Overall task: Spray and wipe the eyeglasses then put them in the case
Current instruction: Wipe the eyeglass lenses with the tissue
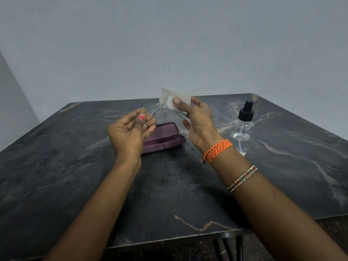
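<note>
Eyeglasses (157, 114) with a thin wire frame are held up above a dark marble table (75, 166), between the person's two raised hands. Left hand (130, 130) pinches the rim of the left lens between thumb and curled fingers; the thumbnail is painted red. Right hand (195, 117) pinches a folded white cloth (174, 97) around the right lens — thumb pressed on the near face of the cloth, the other fingers behind it, so that lens is mostly hidden. One thin temple arm of the glasses sticks out to the right past the cloth, in front of the pale wall (169, 44).

Below the hands, a purple case (163, 138) lies on the table with its lid open; the left hand partly covers its left end. To the right of the right hand stands a clear spray bottle (243, 125) with a black pump top, upright on the table and apart from the case.

On the right forearm sit an orange woven wristband (216, 150) at the wrist and — nearer the camera — a thin jewelled bangle (243, 178). The table's near edge shows a chipped light streak in the stone.
</note>
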